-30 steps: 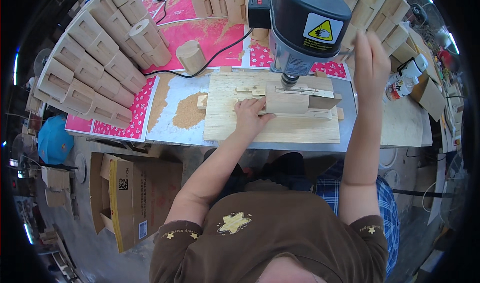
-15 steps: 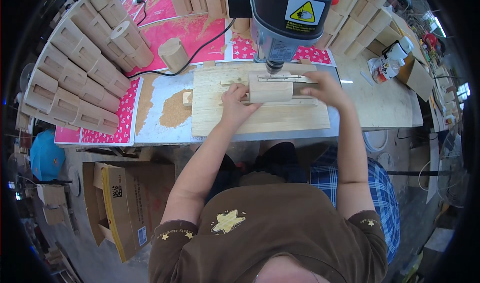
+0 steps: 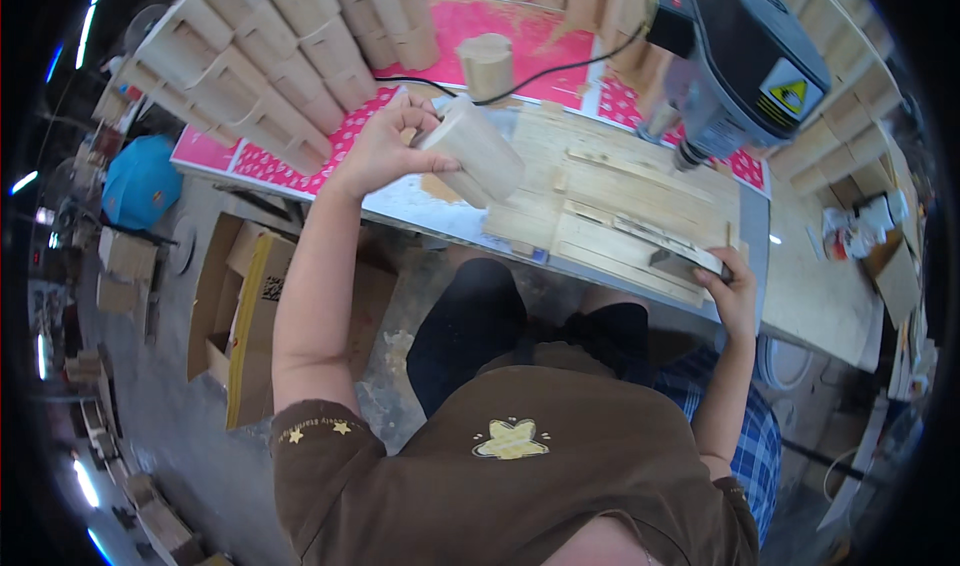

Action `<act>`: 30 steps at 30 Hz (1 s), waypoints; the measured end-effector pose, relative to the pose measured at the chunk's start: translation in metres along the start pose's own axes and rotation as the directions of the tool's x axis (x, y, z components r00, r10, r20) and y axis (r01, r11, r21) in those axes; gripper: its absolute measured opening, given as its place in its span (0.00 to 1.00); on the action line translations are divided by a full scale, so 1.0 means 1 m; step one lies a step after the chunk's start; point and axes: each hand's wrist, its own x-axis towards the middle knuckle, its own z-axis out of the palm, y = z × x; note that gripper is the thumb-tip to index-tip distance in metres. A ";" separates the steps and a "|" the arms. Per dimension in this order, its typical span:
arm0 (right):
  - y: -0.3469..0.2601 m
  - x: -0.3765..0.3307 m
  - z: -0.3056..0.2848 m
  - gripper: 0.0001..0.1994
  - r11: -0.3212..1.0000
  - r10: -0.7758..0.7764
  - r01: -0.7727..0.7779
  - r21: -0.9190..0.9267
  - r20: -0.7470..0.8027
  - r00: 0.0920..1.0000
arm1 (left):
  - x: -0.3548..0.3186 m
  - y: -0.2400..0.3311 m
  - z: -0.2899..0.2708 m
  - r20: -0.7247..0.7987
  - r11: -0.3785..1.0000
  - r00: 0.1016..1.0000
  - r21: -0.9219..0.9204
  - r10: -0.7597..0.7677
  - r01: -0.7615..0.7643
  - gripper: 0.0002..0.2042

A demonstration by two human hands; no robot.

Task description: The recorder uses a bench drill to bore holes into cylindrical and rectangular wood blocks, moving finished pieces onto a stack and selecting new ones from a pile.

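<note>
My left hand (image 3: 385,146) is closed on one end of a pale wooden cylinder (image 3: 478,154), holding it tilted above the left part of a flat wooden board (image 3: 530,156). Low at the board's right end, my right hand (image 3: 733,288) pinches the end of a narrow metal strip (image 3: 665,238). This strip lies slanted over the thin wooden rails (image 3: 600,251) fixed on the board. Above the board's far right side stands a drill press (image 3: 750,66), its chuck (image 3: 690,156) pointing down. The view is slightly blurred.
Stacks of slotted wooden blocks (image 3: 260,66) line the table's left and back. One loose block (image 3: 487,64) stands on the pink sheet, beside a black cable (image 3: 560,78). An open cardboard box (image 3: 310,306) sits on the floor. Bottles (image 3: 850,231) are at right.
My left hand has lifted the wooden cylinder off the board and carried it left. My right hand has come nearer with the metal strip, now off the cylinder. The whole view has turned.
</note>
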 end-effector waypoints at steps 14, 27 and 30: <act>-0.001 -0.006 0.009 0.09 0.989 0.055 -0.049 0.142 -0.039 0.998 | 0.162 0.011 -0.168 -0.292 0.540 0.956 0.804 -0.008 0.250 0.26; -0.011 -0.004 0.013 0.10 0.991 0.057 -0.050 0.123 -0.058 0.997 | 0.254 -0.046 -0.157 -0.419 0.251 0.868 0.839 -0.265 0.482 0.25; -0.013 -0.004 0.013 0.11 0.989 0.075 -0.074 0.124 -0.008 0.997 | 0.256 -0.061 -0.158 -0.424 0.265 0.874 0.837 -0.239 0.479 0.24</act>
